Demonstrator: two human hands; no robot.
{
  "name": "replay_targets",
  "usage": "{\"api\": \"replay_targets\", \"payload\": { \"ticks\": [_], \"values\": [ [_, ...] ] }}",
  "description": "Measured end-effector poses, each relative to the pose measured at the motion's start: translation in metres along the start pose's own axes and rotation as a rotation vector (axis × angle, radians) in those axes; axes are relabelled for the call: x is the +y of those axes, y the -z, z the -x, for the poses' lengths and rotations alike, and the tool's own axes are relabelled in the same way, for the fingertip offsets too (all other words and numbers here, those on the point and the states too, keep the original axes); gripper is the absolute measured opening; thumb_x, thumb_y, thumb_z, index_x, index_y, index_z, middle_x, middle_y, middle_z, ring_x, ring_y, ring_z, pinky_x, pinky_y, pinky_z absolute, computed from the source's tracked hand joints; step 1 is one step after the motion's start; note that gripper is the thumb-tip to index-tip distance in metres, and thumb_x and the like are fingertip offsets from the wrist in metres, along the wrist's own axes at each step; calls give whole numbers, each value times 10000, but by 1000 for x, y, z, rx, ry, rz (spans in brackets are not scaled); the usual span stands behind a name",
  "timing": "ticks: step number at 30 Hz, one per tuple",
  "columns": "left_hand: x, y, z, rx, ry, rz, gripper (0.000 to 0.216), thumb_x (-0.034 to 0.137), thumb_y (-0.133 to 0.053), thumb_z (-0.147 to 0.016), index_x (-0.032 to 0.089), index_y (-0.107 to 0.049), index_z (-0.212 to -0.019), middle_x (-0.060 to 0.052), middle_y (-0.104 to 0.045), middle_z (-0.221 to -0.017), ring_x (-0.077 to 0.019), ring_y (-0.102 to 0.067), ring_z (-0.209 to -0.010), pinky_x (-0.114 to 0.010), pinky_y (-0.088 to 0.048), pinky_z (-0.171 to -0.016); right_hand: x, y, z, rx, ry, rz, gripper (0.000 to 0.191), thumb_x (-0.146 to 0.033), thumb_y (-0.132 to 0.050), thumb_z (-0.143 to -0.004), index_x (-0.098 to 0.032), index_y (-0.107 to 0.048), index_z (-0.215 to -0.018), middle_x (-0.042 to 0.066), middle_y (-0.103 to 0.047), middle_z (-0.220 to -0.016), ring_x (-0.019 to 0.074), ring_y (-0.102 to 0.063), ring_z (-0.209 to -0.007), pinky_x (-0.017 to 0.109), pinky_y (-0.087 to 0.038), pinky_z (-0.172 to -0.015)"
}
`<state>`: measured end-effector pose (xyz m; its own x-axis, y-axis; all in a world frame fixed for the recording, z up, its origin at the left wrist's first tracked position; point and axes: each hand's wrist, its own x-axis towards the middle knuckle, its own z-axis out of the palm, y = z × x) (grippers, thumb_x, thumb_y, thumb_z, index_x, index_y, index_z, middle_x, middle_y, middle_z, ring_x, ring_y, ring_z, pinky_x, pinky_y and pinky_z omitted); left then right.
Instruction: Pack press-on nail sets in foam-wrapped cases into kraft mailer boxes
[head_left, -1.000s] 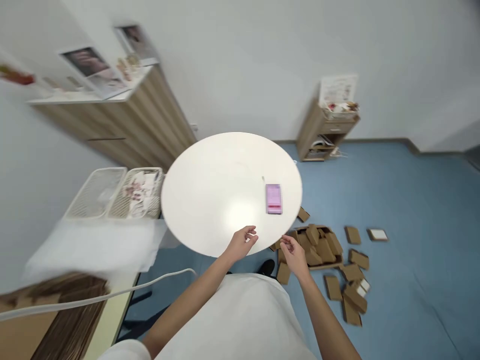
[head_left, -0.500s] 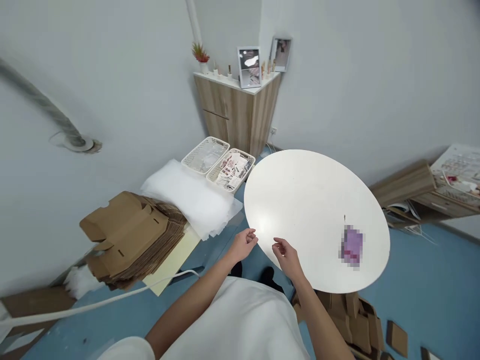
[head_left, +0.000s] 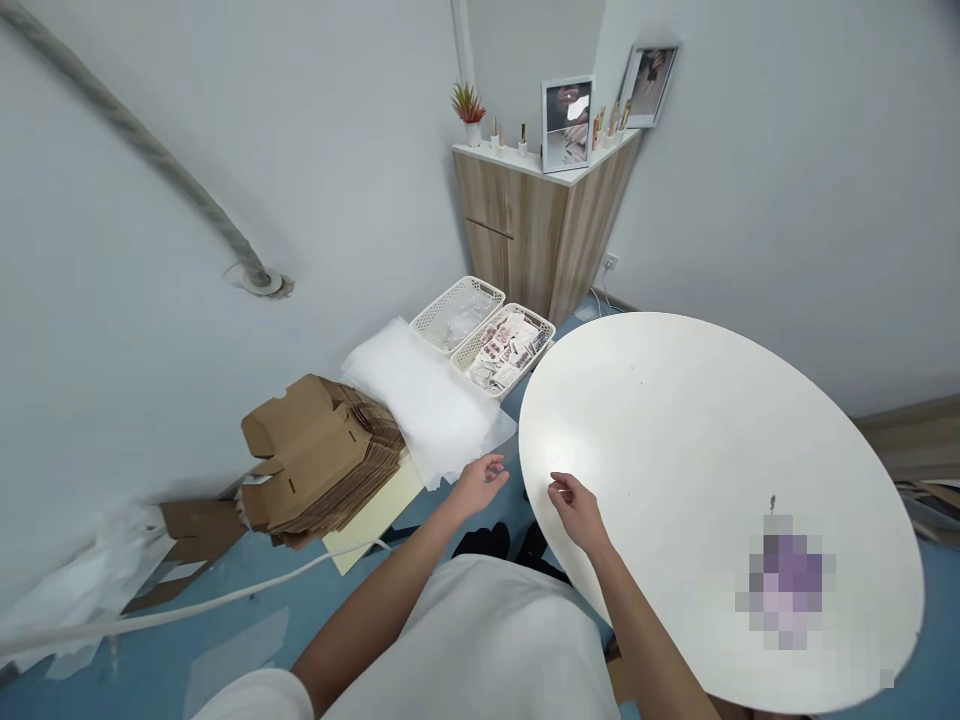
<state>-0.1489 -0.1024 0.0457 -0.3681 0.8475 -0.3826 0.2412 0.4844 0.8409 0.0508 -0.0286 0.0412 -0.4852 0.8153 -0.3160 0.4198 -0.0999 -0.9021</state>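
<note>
My left hand hangs in the air between the white foam sheets and the table's near edge. Its fingers are loosely curled, thumb apart, and it holds nothing. Over the left rim of the round white table hovers my right hand, likewise relaxed, half curled and holding nothing that I can see. Nearest my left hand is the stack of white foam sheets. A purple item, blurred into blocks, lies on the right part of the table, with a small dangling piece at its top.
Flat cardboard boxes are stacked left of the foam. Two white baskets, one with clear bags and one with printed cards, sit before a wooden corner cabinet. A white cable crosses at lower left.
The view has turned left and moved closer, so the table, boxes and cabinet appear farther right. My hands stay raised with nothing in them, slightly farther apart.
</note>
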Motion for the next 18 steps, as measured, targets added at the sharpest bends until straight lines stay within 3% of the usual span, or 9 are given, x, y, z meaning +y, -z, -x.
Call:
{"api": "replay_targets", "payload": {
  "ticks": [11,18],
  "values": [
    [27,28,-84,144,23,64,353,349,-614,-704,177,-585,-1011,-93,-594,-1093,-192,-582,-911,-308,-471,-776,-22,9,-82,-103,44,148,343,-382,-470,-765,-207,-550,-1050,45,-626,-907,155,-589,-729,323,-475,-702],
    [20,67,-176,142,26,23,486,368,-601,-719,174,-490,-1150,-109,-544,-1165,-197,-560,-981,-307,-451,-814,-62,-21,-158,-38,150,393,325,-309,-478,-773,-213,-545,-1076,78,-563,-1089,211,-514,-1024,375,-422,-861]
  ]
}}
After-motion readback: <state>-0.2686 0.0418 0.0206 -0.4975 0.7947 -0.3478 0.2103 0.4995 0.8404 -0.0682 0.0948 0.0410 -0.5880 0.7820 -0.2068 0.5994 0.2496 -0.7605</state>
